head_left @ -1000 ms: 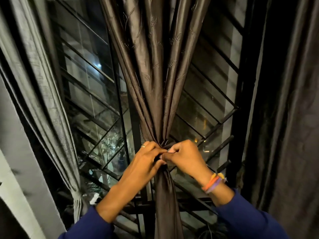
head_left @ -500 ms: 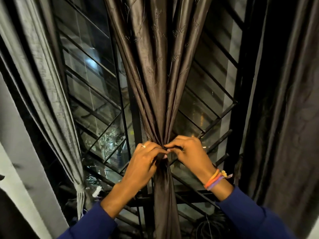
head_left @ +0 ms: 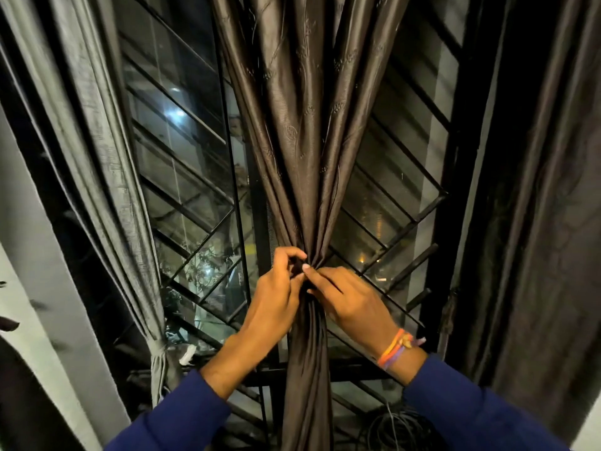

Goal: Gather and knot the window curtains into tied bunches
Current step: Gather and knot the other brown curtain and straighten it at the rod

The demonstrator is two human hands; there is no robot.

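A shiny brown curtain (head_left: 302, 151) hangs in the middle of the window and is gathered into a narrow bunch at hand height. My left hand (head_left: 276, 297) curls its fingers round the gathered neck from the left. From the right, my right hand (head_left: 348, 304) pinches the same spot with finger and thumb. The two hands meet at the bunch, so the tie point itself is hidden. Below them the curtain's tail (head_left: 305, 385) hangs straight down.
A grey curtain (head_left: 107, 177) at the left is bunched and tied low down (head_left: 158, 348). A dark curtain (head_left: 533, 203) hangs loose at the right. Behind them stand the window glass and a black diagonal grille (head_left: 396, 229). Coiled cable (head_left: 393, 428) lies below.
Both hands have risen slightly along the brown bunch and worked closer. The right hand's fingers have stretched out toward the left hand at the gathered neck.
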